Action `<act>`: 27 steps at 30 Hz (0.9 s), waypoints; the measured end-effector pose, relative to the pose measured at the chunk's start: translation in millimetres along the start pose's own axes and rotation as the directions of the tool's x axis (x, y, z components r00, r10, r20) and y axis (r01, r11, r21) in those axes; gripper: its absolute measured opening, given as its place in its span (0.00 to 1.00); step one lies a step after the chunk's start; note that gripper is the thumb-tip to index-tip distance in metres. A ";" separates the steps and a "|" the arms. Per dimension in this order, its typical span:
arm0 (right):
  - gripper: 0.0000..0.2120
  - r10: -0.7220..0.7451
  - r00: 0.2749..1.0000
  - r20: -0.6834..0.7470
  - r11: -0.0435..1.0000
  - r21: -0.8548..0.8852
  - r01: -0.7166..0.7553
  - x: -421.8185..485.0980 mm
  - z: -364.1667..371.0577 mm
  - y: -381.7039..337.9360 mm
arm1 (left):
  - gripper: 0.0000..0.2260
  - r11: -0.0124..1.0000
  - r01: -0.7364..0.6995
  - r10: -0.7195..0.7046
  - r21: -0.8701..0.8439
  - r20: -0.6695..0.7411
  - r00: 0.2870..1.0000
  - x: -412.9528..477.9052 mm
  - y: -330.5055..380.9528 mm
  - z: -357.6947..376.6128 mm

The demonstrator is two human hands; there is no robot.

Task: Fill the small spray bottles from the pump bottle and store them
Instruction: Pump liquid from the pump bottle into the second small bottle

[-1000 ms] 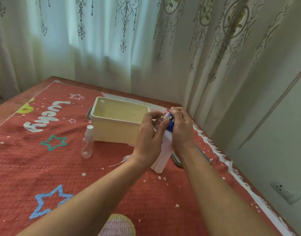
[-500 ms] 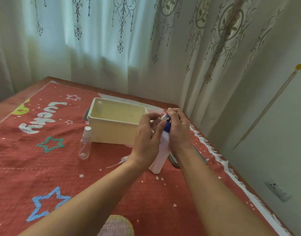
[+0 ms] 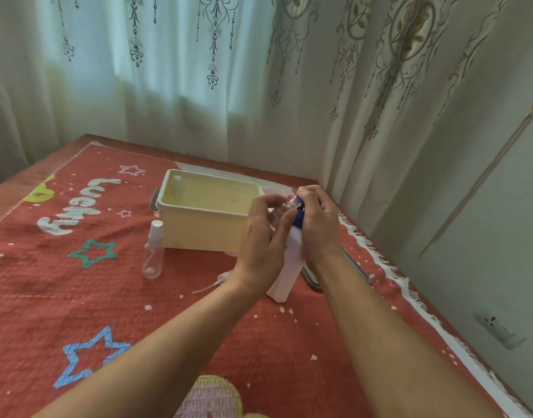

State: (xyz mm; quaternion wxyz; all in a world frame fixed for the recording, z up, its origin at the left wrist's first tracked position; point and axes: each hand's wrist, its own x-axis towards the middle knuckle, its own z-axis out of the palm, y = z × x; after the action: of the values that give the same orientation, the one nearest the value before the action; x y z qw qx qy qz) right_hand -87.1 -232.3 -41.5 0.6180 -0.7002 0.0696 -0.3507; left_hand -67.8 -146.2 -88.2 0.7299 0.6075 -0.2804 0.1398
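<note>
head view shows both hands meeting over the pump bottle (image 3: pixel 284 276), which stands upright on the red cloth (image 3: pixel 78 297) covering the desk, right of centre. the left hand (image 3: pixel 265 233) curls its fingers and thumb round a small clear bottle (image 3: pixel 290 203), held tilted with its open threaded neck against the blue pump head (image 3: pixel 298 220). the right hand (image 3: pixel 318 224) is curled over that blue head from the right side, and the two hands hide most of the upper pump bottle; i cannot tell whether liquid is coming out.

just beyond the hands on the left sits a cream box (image 3: pixel 204 233), open on top, with one small capped bottle (image 3: pixel 177 184) standing in its far left corner. a second spray bottle (image 3: pixel 153 251), clear with a white cap, stands upright just beside the near left corner of the box. a loose spray head (image 3: pixel 221 278) with its thin tube lies on the cloth between that bottle and the left wrist. a dark flat object (image 3: pixel 312 277) lies right of the pump bottle, partly hidden by the right forearm. patterned curtains (image 3: pixel 198 86) hang behind the desk, and a wall socket (image 3: pixel 497 327) sits low on the right wall.
</note>
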 end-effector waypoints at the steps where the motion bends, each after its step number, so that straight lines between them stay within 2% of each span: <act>1: 0.10 -0.007 1.000 -0.007 1.000 -0.005 0.007 0.5 0.9 -0.3 | 0.09 1.000 -0.001 0.001 0.000 -0.006 1.000 0.6 -0.5 -0.3; 7: 0.15 0.042 0.999 0.021 0.999 0.026 -0.042 0.5 1.2 2.7 | 0.09 1.000 -0.007 0.008 0.011 -0.019 1.000 6.2 1.8 -0.9; 11: 0.11 -0.001 1.000 -0.002 1.000 -0.001 0.001 1.8 1.2 1.9 | 0.10 1.000 -0.008 0.007 0.008 0.006 1.000 2.6 -1.5 -1.2; 19: 0.13 0.042 0.999 0.013 0.998 0.051 -0.042 -0.7 1.3 -0.4 | 0.07 1.000 -0.029 0.030 0.007 -0.015 0.999 8.1 3.2 -2.2; 27: 0.11 -0.007 1.000 -0.007 1.000 0.013 0.007 -1.6 2.2 -1.6 | 0.08 0.998 -0.056 0.056 0.018 -0.004 0.998 5.7 -3.2 -3.6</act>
State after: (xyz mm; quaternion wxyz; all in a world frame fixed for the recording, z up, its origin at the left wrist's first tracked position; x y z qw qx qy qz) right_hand -87.5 -229.3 -40.7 0.6209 -0.6953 0.0670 -0.3557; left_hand -60.6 -144.2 -87.8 0.7208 0.6058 -0.2943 0.1639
